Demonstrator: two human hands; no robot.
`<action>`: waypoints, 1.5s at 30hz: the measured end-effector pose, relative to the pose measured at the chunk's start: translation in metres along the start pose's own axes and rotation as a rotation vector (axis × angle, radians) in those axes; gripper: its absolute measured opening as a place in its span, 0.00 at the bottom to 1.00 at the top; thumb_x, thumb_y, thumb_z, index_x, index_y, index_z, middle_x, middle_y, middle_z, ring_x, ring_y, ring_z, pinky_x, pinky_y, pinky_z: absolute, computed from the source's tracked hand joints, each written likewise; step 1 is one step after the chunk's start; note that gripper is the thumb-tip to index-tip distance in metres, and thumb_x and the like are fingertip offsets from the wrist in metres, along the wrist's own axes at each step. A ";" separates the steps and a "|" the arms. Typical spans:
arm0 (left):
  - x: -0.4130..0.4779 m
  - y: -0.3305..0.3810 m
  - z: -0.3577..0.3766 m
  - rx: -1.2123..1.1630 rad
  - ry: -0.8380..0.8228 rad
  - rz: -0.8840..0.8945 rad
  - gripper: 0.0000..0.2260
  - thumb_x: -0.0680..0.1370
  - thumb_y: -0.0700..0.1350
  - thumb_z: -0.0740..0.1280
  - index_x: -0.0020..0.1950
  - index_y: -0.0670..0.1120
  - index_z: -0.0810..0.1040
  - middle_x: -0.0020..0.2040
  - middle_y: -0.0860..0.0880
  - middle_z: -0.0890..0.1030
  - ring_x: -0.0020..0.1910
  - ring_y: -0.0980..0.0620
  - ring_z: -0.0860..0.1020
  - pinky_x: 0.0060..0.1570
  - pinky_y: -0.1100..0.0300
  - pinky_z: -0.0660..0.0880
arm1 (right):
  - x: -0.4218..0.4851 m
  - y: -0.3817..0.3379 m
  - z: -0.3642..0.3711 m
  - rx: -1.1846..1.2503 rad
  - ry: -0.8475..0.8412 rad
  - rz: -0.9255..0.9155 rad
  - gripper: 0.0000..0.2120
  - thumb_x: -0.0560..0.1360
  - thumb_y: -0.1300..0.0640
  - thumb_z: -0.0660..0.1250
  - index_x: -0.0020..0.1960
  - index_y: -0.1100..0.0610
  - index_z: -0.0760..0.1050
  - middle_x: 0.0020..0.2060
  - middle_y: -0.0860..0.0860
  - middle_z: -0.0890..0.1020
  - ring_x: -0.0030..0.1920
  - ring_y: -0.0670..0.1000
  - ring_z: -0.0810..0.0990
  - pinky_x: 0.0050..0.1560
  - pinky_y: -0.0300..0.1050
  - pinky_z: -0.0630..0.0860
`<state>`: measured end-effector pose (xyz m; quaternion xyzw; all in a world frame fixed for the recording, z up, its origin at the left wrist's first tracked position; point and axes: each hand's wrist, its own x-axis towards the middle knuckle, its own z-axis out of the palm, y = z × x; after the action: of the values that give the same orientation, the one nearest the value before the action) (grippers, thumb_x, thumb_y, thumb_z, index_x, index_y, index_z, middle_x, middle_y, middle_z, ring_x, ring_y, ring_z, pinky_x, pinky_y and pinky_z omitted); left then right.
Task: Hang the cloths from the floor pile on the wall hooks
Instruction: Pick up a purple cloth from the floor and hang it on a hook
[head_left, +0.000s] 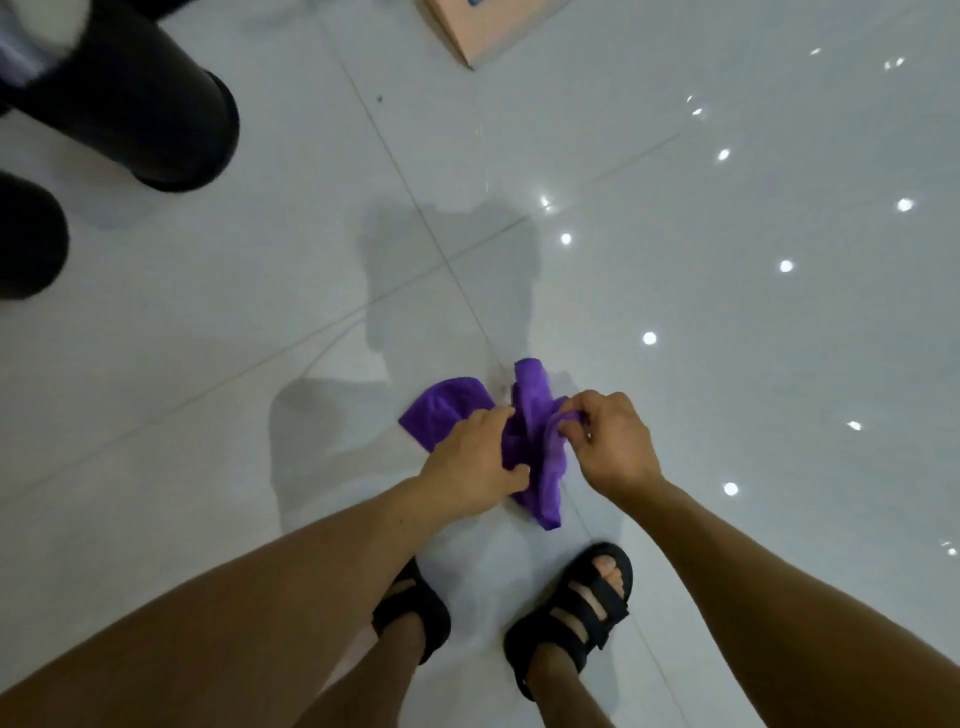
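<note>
A purple cloth (535, 410) hangs crumpled between both hands above the white tiled floor. My left hand (470, 460) grips its left side, fingers curled into the fabric, and a flap of the cloth (447, 410) sticks out beyond that hand to the left. My right hand (610, 439) pinches a bunched fold at the cloth's right edge. The lower end of the cloth dangles towards my feet. No wall hooks and no floor pile are in view.
My two feet in black sandals (571, 608) stand on the glossy floor just below the cloth. Black cylindrical objects (150, 104) stand at the upper left. A pale cardboard box (488, 26) lies at the top edge.
</note>
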<state>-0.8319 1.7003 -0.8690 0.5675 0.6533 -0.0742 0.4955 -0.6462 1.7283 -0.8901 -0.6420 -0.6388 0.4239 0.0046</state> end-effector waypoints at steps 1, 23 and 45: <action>-0.015 0.017 -0.024 -0.028 -0.001 0.053 0.31 0.70 0.54 0.70 0.70 0.51 0.66 0.65 0.49 0.73 0.64 0.48 0.71 0.61 0.48 0.71 | -0.010 -0.029 -0.020 0.054 0.007 -0.039 0.04 0.77 0.55 0.63 0.50 0.51 0.76 0.43 0.51 0.77 0.46 0.50 0.75 0.46 0.46 0.73; -0.386 0.162 -0.476 -0.449 0.595 0.232 0.08 0.73 0.39 0.62 0.47 0.46 0.80 0.45 0.47 0.83 0.44 0.48 0.79 0.44 0.58 0.76 | -0.214 -0.560 -0.401 0.218 -0.181 -0.409 0.28 0.56 0.38 0.80 0.48 0.54 0.81 0.43 0.53 0.86 0.43 0.53 0.85 0.45 0.48 0.82; -0.572 0.055 -0.612 -1.472 0.377 0.462 0.20 0.70 0.47 0.60 0.56 0.39 0.80 0.49 0.40 0.82 0.49 0.42 0.79 0.64 0.50 0.70 | -0.254 -0.824 -0.371 0.793 -0.311 -0.632 0.08 0.76 0.59 0.68 0.54 0.55 0.73 0.41 0.53 0.77 0.40 0.51 0.75 0.41 0.48 0.74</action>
<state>-1.2090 1.7404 -0.1204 0.2183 0.4733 0.5786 0.6274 -1.0703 1.8696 -0.0643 -0.2969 -0.5850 0.7010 0.2797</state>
